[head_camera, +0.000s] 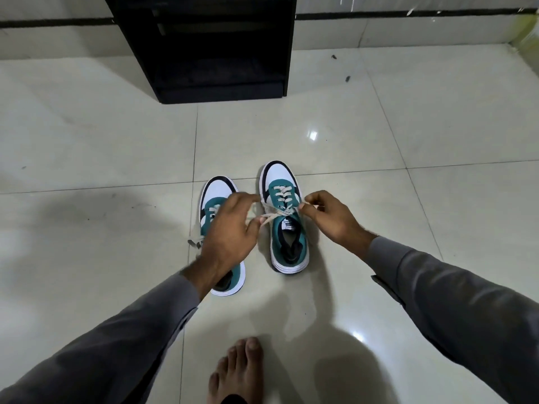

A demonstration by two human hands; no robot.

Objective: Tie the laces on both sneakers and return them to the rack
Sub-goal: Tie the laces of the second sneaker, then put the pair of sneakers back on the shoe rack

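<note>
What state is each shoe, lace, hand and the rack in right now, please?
Right sneaker: upright on the floor, being laced.
Its laces: crossed, pulled taut, no bow yet.
Left sneaker: upright on the floor, partly hidden by the left hand.
Its lace: loose, trailing on the floor.
Left hand: pinching a lace end.
Right hand: pinching the other end.
Rack: no shoes visible inside.

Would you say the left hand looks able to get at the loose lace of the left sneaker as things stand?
Probably yes: the left hand hovers right above the left sneaker, whose loose lace lies uncovered beside it, though the hand is busy with the right sneaker's lace.
</note>
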